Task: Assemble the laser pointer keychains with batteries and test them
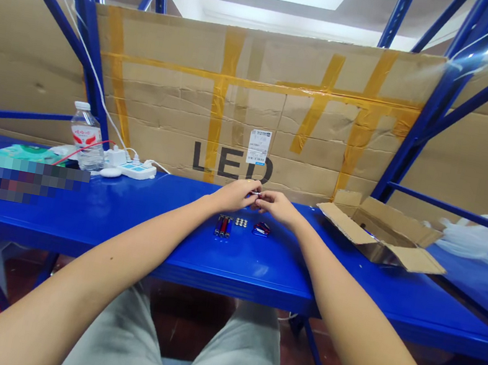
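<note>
My left hand and my right hand meet above the blue table. Between their fingertips they pinch a small silvery part, too small to make out further. Just below the hands lies a row of slim coloured metal tubes, red and blue among them, like mini flashlights. To the right of the tubes, several small round silver discs that look like button cells are laid out in rows. Beside them rests a small pile of red and blue carabiner clips.
An opened cardboard box stands to the right. At the left are a water bottle, a white power strip with plugs, and a green packet. A large cardboard panel rises behind the table, between blue rack posts.
</note>
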Tool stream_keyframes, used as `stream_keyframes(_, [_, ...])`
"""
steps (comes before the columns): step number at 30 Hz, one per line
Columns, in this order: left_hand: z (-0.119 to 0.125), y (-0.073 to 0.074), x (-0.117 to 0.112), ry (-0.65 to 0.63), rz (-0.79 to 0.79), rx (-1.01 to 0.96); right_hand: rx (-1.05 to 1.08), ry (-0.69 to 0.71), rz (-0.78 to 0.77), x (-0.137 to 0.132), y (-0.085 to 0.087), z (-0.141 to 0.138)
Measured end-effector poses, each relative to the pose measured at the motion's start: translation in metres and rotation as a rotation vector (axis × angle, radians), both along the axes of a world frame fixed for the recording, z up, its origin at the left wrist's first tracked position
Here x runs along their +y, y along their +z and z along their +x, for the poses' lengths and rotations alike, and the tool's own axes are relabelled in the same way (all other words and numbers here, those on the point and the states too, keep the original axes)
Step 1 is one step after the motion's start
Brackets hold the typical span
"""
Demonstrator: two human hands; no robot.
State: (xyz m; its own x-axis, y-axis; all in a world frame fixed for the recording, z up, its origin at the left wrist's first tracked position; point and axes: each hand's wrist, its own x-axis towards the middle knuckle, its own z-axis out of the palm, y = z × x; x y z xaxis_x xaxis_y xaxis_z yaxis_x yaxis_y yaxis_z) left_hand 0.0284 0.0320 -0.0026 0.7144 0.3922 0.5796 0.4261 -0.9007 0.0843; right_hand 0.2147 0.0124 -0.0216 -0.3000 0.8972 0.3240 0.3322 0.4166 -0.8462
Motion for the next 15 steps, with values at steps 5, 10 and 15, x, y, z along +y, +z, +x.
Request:
stream_keyframes(5, [0.0,0.002,-0.009,0.093,0.01,0.071,-0.056,0.0,-0.015,-0.006,0.004,0.001])
stream_keyframes(10, [-0.001,0.005,-0.016,0.158,-0.037,0.131,-0.183,-0.029,0.065,-0.005,0.003,-0.001])
stream_keyframes(15, [-0.004,0.002,-0.01,0.136,-0.119,0.109,-0.227,-0.047,0.107,0.0,-0.002,-0.004])
